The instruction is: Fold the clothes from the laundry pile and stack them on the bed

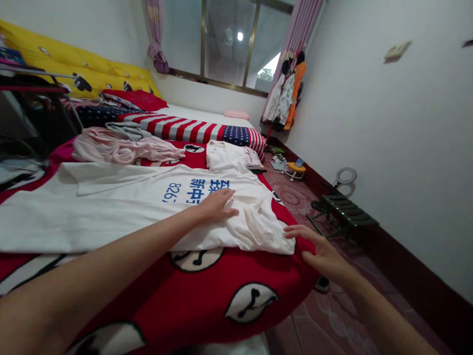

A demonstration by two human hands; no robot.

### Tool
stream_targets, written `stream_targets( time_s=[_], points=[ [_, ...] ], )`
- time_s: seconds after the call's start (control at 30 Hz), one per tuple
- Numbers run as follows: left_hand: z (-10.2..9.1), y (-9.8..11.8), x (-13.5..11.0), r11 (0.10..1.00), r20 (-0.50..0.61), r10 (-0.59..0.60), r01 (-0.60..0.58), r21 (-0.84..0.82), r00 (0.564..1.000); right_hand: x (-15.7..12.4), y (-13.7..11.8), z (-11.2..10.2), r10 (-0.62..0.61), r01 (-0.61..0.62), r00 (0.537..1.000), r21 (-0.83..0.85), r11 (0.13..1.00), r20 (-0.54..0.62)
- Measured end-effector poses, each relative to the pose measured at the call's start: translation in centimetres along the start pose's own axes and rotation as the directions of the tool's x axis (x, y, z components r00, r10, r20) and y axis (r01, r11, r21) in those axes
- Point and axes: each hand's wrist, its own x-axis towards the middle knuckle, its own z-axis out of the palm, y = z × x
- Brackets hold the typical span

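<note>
White shirt (pixel 111 212) across red blanket (pixel 207 301), mostly flat, crumpled twd blanket's R edge; looks approx half-neat. L hand (pixel 218 204) over it, fingers spread; R hand (pixel 314 249) by that edge, thumb & fingers parted. Blanket's far side: folded clothes (pixel 225 155) done, pink clothes (pixel 114 148) not.

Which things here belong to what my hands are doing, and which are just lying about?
In use:
white shirt with blue print, under the left hand
right hand, by its edge
red patterned blanket, beneath
perhaps the folded white garment

Probably just lying about:
red pillow
yellow-topped stool
green slatted stool
</note>
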Motion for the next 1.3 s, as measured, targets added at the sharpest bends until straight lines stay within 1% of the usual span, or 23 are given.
stream_targets(
  time_s=[0.03,0.1,0.2,0.27,0.33,0.4,0.43,0.5,0.57,0.6,0.67,0.73,0.8,0.87,0.9,0.97,1.03,1.07,1.1,1.13,1.2,1.23,1.3],
  points=[
    [0.4,0.3,0.8,1.0,0.026,-0.006,0.006,0.005,1.0,-0.3,-0.1,-0.1,0.012,-0.011,0.999,-0.023,1.0,0.035],
    [1.0,0.8,2.1,1.0,0.035,0.009,-0.01,0.027,0.999,-0.7,0.0,0.1,0.044,-0.039,0.997,-0.065,0.997,0.071],
    [1.2,1.1,3.4,0.998,0.004,0.062,-0.062,0.031,0.998,-0.7,0.6,0.8,0.031,-0.028,0.999,-0.085,0.996,0.032],
    [0.9,1.0,4.0,0.995,0.013,0.058,-0.057,-0.078,0.998,-0.5,1.0,1.2,0.002,-0.003,1.0,-0.059,0.998,-0.02],
    [0.4,0.8,4.6,0.964,0.01,0.009,-0.006,-0.266,1.0,-0.3,1.1,1.5,0.011,-0.012,0.997,-0.007,1.0,-0.081],
    [-0.3,0.5,5.0,0.907,-0.056,-0.055,0.027,-0.421,0.997,-0.2,1.1,1.5,0.056,-0.051,0.989,0.042,0.998,-0.14],
    [-0.7,0.3,5.3,0.883,-0.107,-0.086,0.026,-0.468,0.99,-0.2,1.1,1.4,0.078,-0.069,0.983,0.054,0.996,-0.168],
    [-1.4,0.1,5.7,0.863,-0.21,-0.149,0.024,-0.505,0.966,-0.3,1.1,1.5,0.102,-0.095,0.971,0.046,0.994,-0.215],
    [-1.8,-0.1,6.1,0.874,-0.29,-0.222,0.058,-0.482,0.931,-0.5,1.2,1.8,0.103,-0.112,0.961,-0.019,0.994,-0.255],
    [-1.7,-0.2,6.2,0.89,-0.319,-0.257,0.095,-0.446,0.912,-0.6,1.3,2.0,0.099,-0.122,0.957,-0.068,0.99,-0.274],
    [-1.2,-0.4,6.3,0.927,-0.342,-0.312,0.204,-0.315,0.886,-0.8,1.5,2.6,0.081,-0.14,0.948,-0.177,0.974,-0.308],
    [-0.2,-0.7,6.1,0.937,-0.325,-0.342,0.295,-0.185,0.882,-1.0,1.8,3.2,0.077,-0.168,0.942,-0.258,0.951,-0.328],
    [0.9,-0.9,5.9,0.939,-0.275,-0.343,0.337,-0.071,0.898,-1.1,2.1,3.5,0.112,-0.215,0.938,-0.296,0.931,-0.33],
    [1.6,-0.8,5.6,0.948,-0.246,-0.301,0.317,0.027,0.921,-1.0,2.2,3.4,0.168,-0.269,0.931,-0.301,0.915,-0.323],
    [1.7,-0.7,5.5,0.953,-0.255,-0.268,0.294,0.07,0.929,-0.8,2.0,3.3,0.197,-0.295,0.926,-0.293,0.91,-0.322],
    [1.5,0.0,5.3,0.965,-0.324,-0.193,0.239,0.108,0.926,-0.2,1.5,2.9,0.23,-0.326,0.914,-0.27,0.906,-0.334],
    [0.9,1.1,5.0,0.981,-0.387,-0.119,0.168,0.097,0.914,0.9,0.5,2.6,0.215,-0.314,0.911,-0.251,0.916,-0.353],
    [0.5,1.8,4.7,0.988,-0.386,-0.083,0.126,0.087,0.919,1.5,0.0,2.5,0.198,-0.295,0.913,-0.242,0.924,-0.356],
    [0.2,2.5,4.3,0.994,-0.357,-0.046,0.079,0.079,0.933,2.3,-0.5,2.6,0.182,-0.273,0.92,-0.235,0.933,-0.348],
    [0.0,3.2,3.7,0.997,-0.304,-0.004,0.026,0.07,0.953,3.1,-0.8,2.8,0.176,-0.261,0.927,-0.234,0.937,-0.332],
    [-0.2,4.4,2.1,0.995,-0.17,0.095,-0.09,0.04,0.981,4.6,-1.1,3.5,0.2,-0.28,0.935,-0.262,0.924,-0.293],
    [-0.2,4.7,1.0,0.989,-0.112,0.148,-0.146,0.023,0.983,5.2,-1.0,3.9,0.219,-0.299,0.936,-0.29,0.909,-0.276],
    [0.0,4.9,-1.7,0.967,-0.039,0.253,-0.253,-0.001,0.967,5.9,-0.4,4.7,0.244,-0.323,0.934,-0.324,0.889,-0.261]
  ],
)
